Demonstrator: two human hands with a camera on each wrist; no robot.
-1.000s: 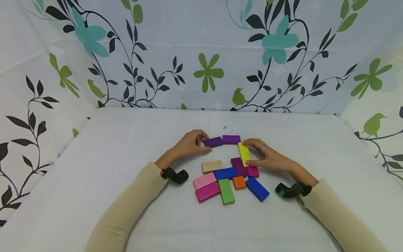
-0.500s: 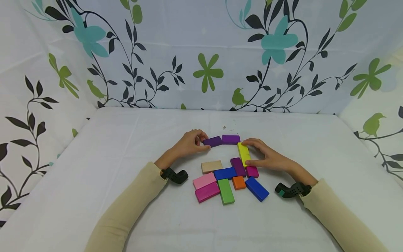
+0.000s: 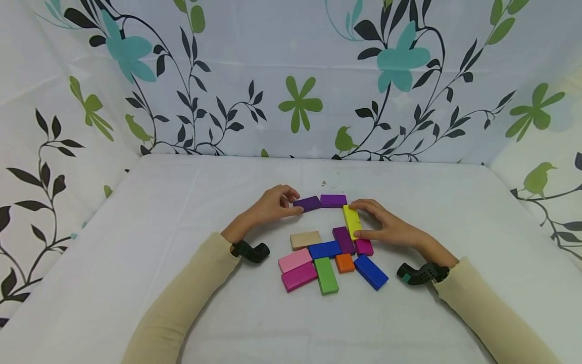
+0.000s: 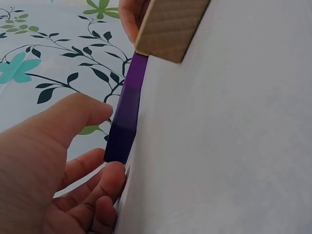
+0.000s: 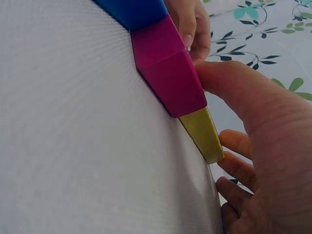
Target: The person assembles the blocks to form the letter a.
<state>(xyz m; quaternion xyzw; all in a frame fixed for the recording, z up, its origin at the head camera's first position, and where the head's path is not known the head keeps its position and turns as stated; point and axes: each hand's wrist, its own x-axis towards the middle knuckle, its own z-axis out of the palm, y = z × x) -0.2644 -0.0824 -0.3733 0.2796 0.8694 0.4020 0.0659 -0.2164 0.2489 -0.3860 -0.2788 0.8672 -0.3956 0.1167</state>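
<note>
The left hand [image 3: 274, 206] has edged slightly leftward while the blocks lie as they did. Its thumb and fingers stand apart about one end of the dark purple block [image 3: 309, 203], left of the yellow block [image 3: 351, 220]; whether they pinch it, I cannot tell. The right hand [image 3: 386, 223] holds the yellow block between thumb and fingertips. By the yellow block's far end lies a violet block [image 3: 333, 201]; by its near end, a magenta block [image 3: 364, 247]. A wooden block [image 3: 305, 240] lies to its left.
</note>
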